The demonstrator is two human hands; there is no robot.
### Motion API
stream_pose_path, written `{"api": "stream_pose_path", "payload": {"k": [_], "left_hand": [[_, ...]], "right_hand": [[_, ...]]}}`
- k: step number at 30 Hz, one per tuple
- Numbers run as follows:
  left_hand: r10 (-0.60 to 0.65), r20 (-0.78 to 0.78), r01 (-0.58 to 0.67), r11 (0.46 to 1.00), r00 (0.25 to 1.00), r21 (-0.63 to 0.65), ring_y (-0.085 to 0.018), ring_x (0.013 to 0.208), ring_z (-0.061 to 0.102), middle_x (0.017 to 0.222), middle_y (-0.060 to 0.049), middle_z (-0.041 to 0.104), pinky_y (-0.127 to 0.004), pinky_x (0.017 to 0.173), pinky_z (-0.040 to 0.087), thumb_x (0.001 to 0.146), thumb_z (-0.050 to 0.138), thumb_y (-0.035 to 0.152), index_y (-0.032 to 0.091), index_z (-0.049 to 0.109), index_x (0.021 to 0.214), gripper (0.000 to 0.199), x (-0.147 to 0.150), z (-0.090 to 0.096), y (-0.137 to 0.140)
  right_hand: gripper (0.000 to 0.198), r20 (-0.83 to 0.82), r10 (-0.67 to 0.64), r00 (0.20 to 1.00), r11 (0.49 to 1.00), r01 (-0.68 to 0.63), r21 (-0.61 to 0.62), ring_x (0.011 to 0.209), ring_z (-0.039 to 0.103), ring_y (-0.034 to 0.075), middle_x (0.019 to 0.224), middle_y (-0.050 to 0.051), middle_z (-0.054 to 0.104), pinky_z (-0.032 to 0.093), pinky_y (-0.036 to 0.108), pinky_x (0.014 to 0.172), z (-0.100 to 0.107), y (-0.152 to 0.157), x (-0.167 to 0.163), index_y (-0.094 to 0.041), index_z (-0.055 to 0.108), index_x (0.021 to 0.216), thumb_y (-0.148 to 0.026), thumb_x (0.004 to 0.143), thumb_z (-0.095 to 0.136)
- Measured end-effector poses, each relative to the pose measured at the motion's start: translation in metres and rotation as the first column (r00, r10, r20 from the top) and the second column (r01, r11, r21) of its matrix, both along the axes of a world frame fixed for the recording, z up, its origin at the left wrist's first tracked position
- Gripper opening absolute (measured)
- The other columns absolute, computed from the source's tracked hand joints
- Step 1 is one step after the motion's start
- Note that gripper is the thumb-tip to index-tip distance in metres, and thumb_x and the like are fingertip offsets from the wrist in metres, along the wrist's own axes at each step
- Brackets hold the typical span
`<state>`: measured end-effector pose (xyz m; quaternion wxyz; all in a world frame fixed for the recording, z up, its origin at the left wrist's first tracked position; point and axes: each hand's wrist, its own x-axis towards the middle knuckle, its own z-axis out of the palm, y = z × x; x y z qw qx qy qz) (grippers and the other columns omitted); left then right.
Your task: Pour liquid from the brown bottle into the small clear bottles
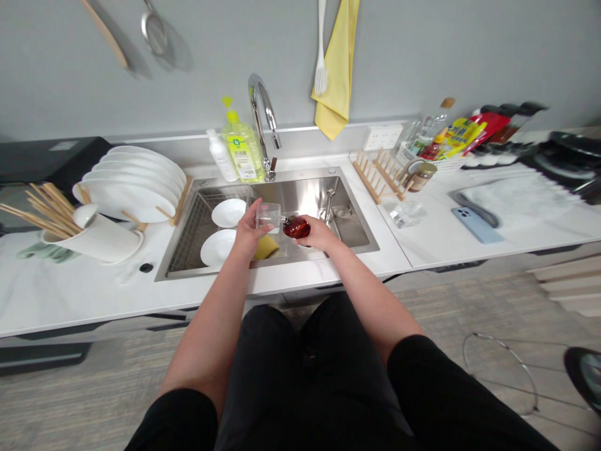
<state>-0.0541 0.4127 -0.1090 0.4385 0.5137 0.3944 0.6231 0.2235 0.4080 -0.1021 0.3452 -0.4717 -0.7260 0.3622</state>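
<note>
Head view shows both bare hands meeting over the stainless-steel sink [357, 230] set into the white marbled tabletop [375, 260]. The left hand [246, 233] pinches a clear, see-through cup [268, 216] between thumb and fingers; the right hand [317, 233] has its grip closed around a rounded, dark red, glossy bottle [297, 227]. That bottle lies tipped on its side in the air, its narrow dark neck pointing at the cup and very near it, perhaps touching. The step in hand looks like bringing bottle and cup mouth to neck; whether any liquid passes between them cannot be told, nor whether the red belongs to the glass or its contents.

Below the left hand, white round dishes [218, 247] rest in the sink's left part, and a yellow sponge or cloth [267, 247] lies near the front rim. The next move seems to call for a steady cup, a firm hold on the smooth bottle and careful control of its tilt.
</note>
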Motion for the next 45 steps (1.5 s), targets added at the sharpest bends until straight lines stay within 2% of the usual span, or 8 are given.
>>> {"api": "stream_pose_path", "payload": {"k": [8,12,23,31,37,45], "left_hand": [[-0.028,-0.036,0.029,0.999,0.999,0.016,-0.035,0.133,0.072,0.151,-0.01,0.074,-0.048,0.109,0.058,0.063,0.108,0.035,0.032,0.069,0.16,0.105,-0.001,0.001,0.001],[-0.007,-0.049,0.007,1.0,0.999,0.014,-0.036,0.136,0.071,0.149,-0.008,0.075,-0.049,0.109,0.059,0.059,0.108,0.034,0.038,0.073,0.155,0.103,0.0,0.008,-0.001],[0.002,-0.105,0.001,1.0,0.994,0.032,-0.035,0.134,0.069,0.144,-0.008,0.077,-0.046,0.107,0.057,0.061,0.105,0.026,0.034,0.075,0.153,0.097,0.003,0.032,-0.008],[-0.001,-0.139,0.001,1.0,0.99,0.006,-0.033,0.135,0.069,0.146,-0.009,0.077,-0.043,0.107,0.057,0.06,0.107,0.029,0.033,0.073,0.156,0.102,0.002,0.04,-0.01],[-0.01,-0.153,0.011,1.0,0.988,0.01,-0.033,0.135,0.069,0.146,-0.009,0.077,-0.04,0.103,0.058,0.058,0.108,0.03,0.032,0.073,0.157,0.105,0.002,0.044,-0.009],[-0.009,-0.166,0.01,1.0,0.986,0.008,-0.036,0.136,0.071,0.145,-0.01,0.079,-0.044,0.105,0.059,0.055,0.11,0.032,0.032,0.075,0.155,0.106,0.003,0.051,-0.008]], "right_hand": [[0.071,-0.055,0.024,0.998,1.0,-0.024,0.002,0.11,0.084,0.028,0.122,0.003,0.087,0.064,0.042,0.103,-0.003,0.0,0.001,-0.025,0.077,0.134,-0.022,0.067,0.101],[0.073,-0.062,0.017,0.998,1.0,-0.018,-0.003,0.111,0.084,0.029,0.122,0.003,0.087,0.064,0.043,0.104,-0.001,-0.001,0.001,-0.026,0.077,0.135,-0.022,0.066,0.101],[0.077,-0.138,0.042,0.99,0.999,-0.044,-0.012,0.115,0.085,0.029,0.127,0.004,0.087,0.064,0.045,0.108,0.0,-0.001,-0.001,-0.026,0.075,0.14,-0.023,0.067,0.101],[0.081,-0.132,0.046,0.99,0.999,-0.043,0.021,0.117,0.084,0.031,0.13,0.006,0.086,0.062,0.046,0.111,0.003,-0.002,0.0,-0.024,0.075,0.142,-0.024,0.065,0.102],[0.08,-0.132,0.044,0.99,0.999,-0.04,0.031,0.12,0.083,0.029,0.131,0.004,0.086,0.062,0.045,0.112,0.004,-0.003,0.0,-0.027,0.075,0.142,-0.025,0.067,0.101],[0.079,-0.146,0.038,0.989,0.999,-0.034,0.028,0.121,0.083,0.03,0.131,0.005,0.086,0.062,0.046,0.113,0.003,-0.003,0.001,-0.027,0.075,0.142,-0.024,0.067,0.101]]}}
